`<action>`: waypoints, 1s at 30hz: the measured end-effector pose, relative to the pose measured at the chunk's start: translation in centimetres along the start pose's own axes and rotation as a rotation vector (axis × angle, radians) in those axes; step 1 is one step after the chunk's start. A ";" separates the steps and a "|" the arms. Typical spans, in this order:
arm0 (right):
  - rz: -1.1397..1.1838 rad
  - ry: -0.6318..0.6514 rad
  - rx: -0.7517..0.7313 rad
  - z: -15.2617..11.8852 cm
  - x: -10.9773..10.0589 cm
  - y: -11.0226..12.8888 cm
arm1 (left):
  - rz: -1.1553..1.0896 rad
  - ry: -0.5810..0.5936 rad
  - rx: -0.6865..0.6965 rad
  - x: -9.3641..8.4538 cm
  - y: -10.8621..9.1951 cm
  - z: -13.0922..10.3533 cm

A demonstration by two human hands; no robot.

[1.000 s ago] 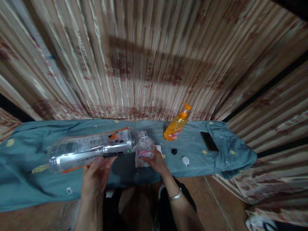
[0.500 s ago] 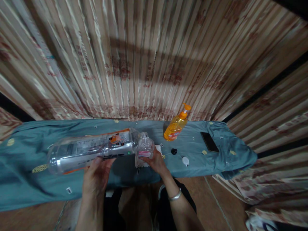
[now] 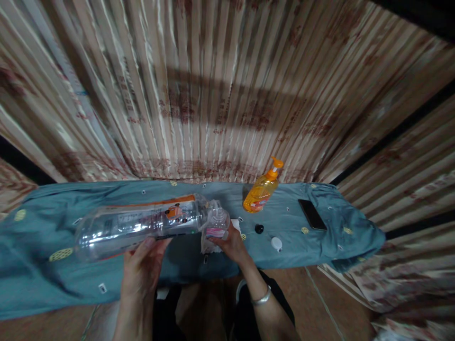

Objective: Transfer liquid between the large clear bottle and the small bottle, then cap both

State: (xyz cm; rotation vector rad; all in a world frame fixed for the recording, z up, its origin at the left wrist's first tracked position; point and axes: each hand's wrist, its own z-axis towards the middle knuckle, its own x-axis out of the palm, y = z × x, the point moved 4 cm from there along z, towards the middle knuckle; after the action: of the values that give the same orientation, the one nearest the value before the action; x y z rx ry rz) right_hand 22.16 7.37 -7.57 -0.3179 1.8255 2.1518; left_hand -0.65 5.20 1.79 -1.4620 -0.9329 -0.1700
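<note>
A large clear plastic bottle [image 3: 142, 226] with an orange and white label lies nearly level in the air, its neck pointing right. My left hand [image 3: 144, 265] grips it from below, thumb along its near side. In my right hand [image 3: 231, 244] is a small clear plastic bottle [image 3: 217, 218] with a pink band, fingers closed round its lower part. The large bottle's mouth meets the top of the small one; whether they touch, I cannot tell. Beneath the small bottle lies a white tissue [image 3: 206, 245], partly hidden.
An orange pump bottle [image 3: 261, 192] stands to the right on the teal cloth [image 3: 284, 255]. Near it lie a black cap [image 3: 259, 228], a white cap [image 3: 276, 244] and a dark phone [image 3: 312, 214]. A pleated curtain [image 3: 213, 94] hangs behind.
The whole view has shifted slightly, so everything sits a little lower. The large bottle has rolled a bit, its label turning. Both hands keep their holds.
</note>
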 end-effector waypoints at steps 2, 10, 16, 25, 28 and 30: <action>0.015 0.003 -0.008 0.0 0.0 0.1 | 0.022 -0.007 0.005 -0.2 0.0 0.1; -0.028 0.002 -0.016 0.1 0.0 0.0 | 0.045 0.042 0.020 -0.6 0.2 0.4; -0.033 -0.010 -0.021 0.0 0.1 -0.7 | 0.032 0.024 0.025 -0.7 0.5 0.3; -0.010 -0.009 -0.005 0.1 0.2 -0.7 | 0.003 0.011 0.006 -0.5 0.2 0.2; -0.001 -0.012 -0.011 0.1 0.3 -0.6 | -0.003 0.027 0.014 -0.3 0.0 0.1; -0.009 -0.007 -0.008 0.1 0.3 -0.6 | -0.001 0.025 0.008 -0.3 0.0 0.1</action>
State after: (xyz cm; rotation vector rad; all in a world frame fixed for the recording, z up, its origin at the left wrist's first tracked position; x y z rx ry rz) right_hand 22.12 7.61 -8.24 -0.3188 1.8093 2.1518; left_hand -0.93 5.17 1.56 -1.4489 -0.9124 -0.1847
